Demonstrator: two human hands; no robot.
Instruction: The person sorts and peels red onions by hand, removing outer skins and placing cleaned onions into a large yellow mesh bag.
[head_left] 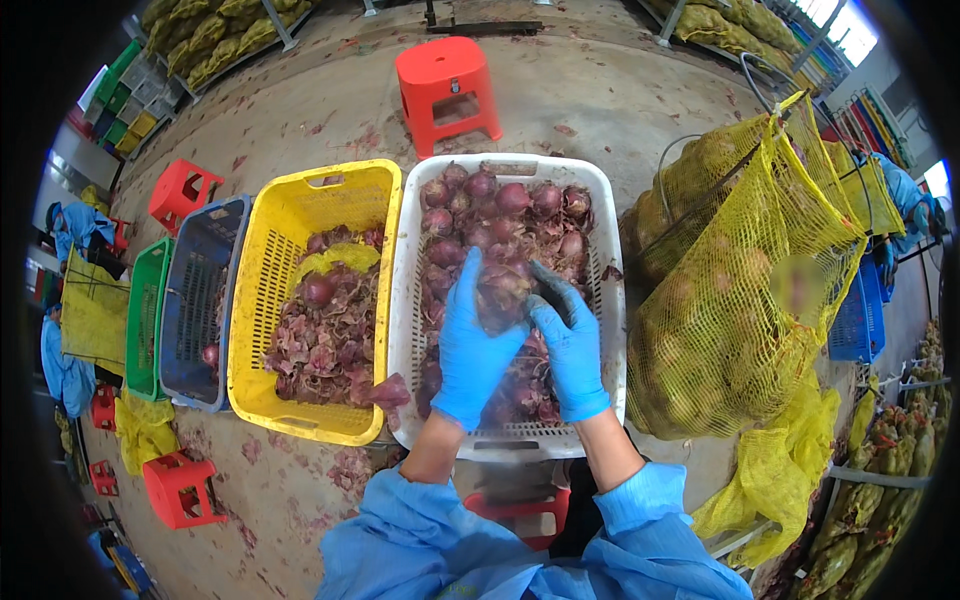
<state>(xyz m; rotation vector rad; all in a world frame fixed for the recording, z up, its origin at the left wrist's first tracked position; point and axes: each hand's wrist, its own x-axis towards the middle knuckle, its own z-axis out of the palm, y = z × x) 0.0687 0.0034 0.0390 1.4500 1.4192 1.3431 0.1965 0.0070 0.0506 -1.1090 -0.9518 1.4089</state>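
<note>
Both my hands wear blue gloves and meet over a white basket (408, 300) full of red onions (513, 198). Between them is a red onion (503, 290) with loose papery skin, slightly smeared by motion. My left hand (477, 345) cups it from the left side, thumb underneath. On the other side, my right hand (570, 350) closes in with bent fingers and thumb against it; its fingertips look dirty. To the left, a yellow basket (245, 300) holds a heap of peeled onion skins (320, 350), an onion and a piece of yellow netting.
Beyond the yellow basket stand a blue basket (178, 300) and a green one (143, 320). A large yellow mesh sack (720, 310) of onions leans close on the right. A red stool (450, 90) sits ahead. People in blue work at both sides; skin scraps litter the floor.
</note>
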